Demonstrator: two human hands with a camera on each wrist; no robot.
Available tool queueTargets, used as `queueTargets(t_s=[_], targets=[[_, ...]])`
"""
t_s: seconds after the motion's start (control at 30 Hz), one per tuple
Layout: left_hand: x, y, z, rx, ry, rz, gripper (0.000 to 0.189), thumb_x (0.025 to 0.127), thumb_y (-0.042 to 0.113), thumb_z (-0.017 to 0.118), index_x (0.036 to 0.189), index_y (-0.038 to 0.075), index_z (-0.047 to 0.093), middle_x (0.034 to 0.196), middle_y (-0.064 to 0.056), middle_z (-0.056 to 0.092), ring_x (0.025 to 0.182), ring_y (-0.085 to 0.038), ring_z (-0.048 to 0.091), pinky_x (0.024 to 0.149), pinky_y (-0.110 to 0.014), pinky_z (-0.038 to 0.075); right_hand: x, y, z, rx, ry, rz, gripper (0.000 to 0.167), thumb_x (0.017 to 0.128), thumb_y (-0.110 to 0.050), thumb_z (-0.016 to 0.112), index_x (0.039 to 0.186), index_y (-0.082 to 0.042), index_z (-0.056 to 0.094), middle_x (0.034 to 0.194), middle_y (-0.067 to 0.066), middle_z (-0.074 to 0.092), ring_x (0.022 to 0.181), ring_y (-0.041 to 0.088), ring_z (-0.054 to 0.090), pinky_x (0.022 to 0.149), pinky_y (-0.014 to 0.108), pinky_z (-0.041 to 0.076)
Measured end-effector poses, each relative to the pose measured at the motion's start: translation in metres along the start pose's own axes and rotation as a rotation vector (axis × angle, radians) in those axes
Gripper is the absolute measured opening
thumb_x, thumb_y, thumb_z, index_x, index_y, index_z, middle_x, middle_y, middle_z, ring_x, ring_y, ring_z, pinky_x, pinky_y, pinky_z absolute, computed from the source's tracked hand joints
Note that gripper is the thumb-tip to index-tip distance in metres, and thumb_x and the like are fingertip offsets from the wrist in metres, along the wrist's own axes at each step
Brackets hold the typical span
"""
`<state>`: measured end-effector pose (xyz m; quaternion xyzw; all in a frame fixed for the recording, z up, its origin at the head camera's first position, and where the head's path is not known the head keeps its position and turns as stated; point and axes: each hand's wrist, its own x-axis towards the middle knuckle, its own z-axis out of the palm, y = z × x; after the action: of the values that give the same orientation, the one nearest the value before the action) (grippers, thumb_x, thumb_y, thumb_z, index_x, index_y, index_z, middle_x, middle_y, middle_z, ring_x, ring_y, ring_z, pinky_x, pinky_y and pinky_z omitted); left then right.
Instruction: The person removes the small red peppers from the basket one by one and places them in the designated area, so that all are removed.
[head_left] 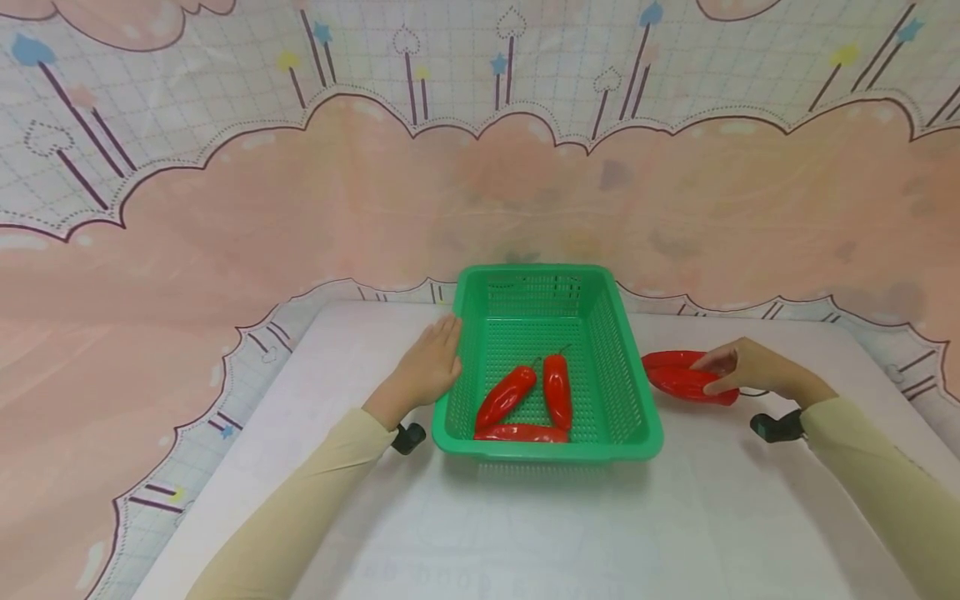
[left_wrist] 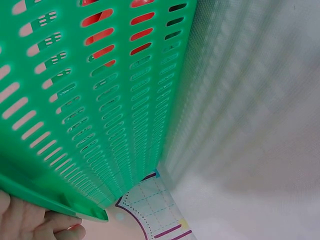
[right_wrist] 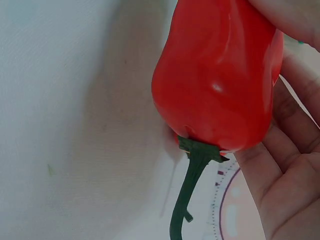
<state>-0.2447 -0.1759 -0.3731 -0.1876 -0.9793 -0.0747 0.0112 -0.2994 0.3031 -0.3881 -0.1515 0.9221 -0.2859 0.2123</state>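
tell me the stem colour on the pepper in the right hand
The stem is dark green, clearest in the right wrist view.

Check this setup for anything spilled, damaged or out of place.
Nothing stands out. The green basket sits upright, and the three red peppers in it look whole. The pepper in the right hand shows glossy, unbroken skin, its green stem attached. No spill shows on the white cloth.

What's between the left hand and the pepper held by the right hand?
The green basket, with three red peppers inside; the head view shows it.
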Motion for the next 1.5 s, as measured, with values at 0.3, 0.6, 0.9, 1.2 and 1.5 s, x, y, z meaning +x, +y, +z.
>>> queueTargets(t_s=[0.3,0.6,0.9,1.2,1.5], targets=[[-0.001,0.002,-0.002,-0.012,-0.002,-0.006,0.061,0.093,0.018,0.029,0.145,-0.011,0.017,0.154,-0.027,0.016,0.145,-0.037,0.014,0.121,-0.044,0.014,0.003,0.003,0.004,0.009,-0.023,0.011,0.053,0.078,-0.027,0.075,0.121,0.000,0.061,0.120,0.024,0.058,0.105,0.033,0.053,0.079,0.039,0.057],[-0.001,0.002,-0.003,-0.009,-0.001,-0.003,0.062,0.093,0.018,0.031,0.145,-0.012,0.017,0.153,-0.028,0.017,0.145,-0.038,0.014,0.120,-0.045,0.015,0.006,0.005,0.007,-0.019,-0.027,-0.003,0.048,0.077,-0.024,0.075,0.117,0.000,0.064,0.119,0.025,0.060,0.106,0.036,0.055,0.083,0.043,0.056],[-0.001,0.002,-0.002,-0.010,-0.004,-0.005,0.061,0.094,0.018,0.030,0.145,-0.011,0.017,0.154,-0.028,0.016,0.145,-0.037,0.014,0.121,-0.044,0.014,0.013,0.012,0.010,-0.041,-0.044,0.004,0.046,0.076,-0.022,0.076,0.115,-0.001,0.066,0.118,0.024,0.061,0.109,0.041,0.053,0.086,0.047,0.055],[-0.001,0.002,-0.001,-0.014,-0.002,-0.006,0.061,0.093,0.018,0.029,0.145,-0.011,0.016,0.154,-0.027,0.016,0.145,-0.037,0.013,0.121,-0.045,0.014,0.014,0.010,0.011,-0.075,-0.062,0.005,0.044,0.076,-0.020,0.076,0.114,-0.001,0.066,0.116,0.022,0.063,0.105,0.036,0.056,0.087,0.049,0.054],[0.000,0.002,-0.001,-0.007,-0.009,-0.011,0.061,0.093,0.018,0.028,0.146,-0.010,0.016,0.154,-0.026,0.014,0.145,-0.037,0.012,0.121,-0.045,0.014,0.015,0.011,0.010,-0.056,-0.085,0.011,0.046,0.075,-0.019,0.076,0.116,0.000,0.065,0.117,0.024,0.062,0.106,0.037,0.057,0.086,0.046,0.056]])
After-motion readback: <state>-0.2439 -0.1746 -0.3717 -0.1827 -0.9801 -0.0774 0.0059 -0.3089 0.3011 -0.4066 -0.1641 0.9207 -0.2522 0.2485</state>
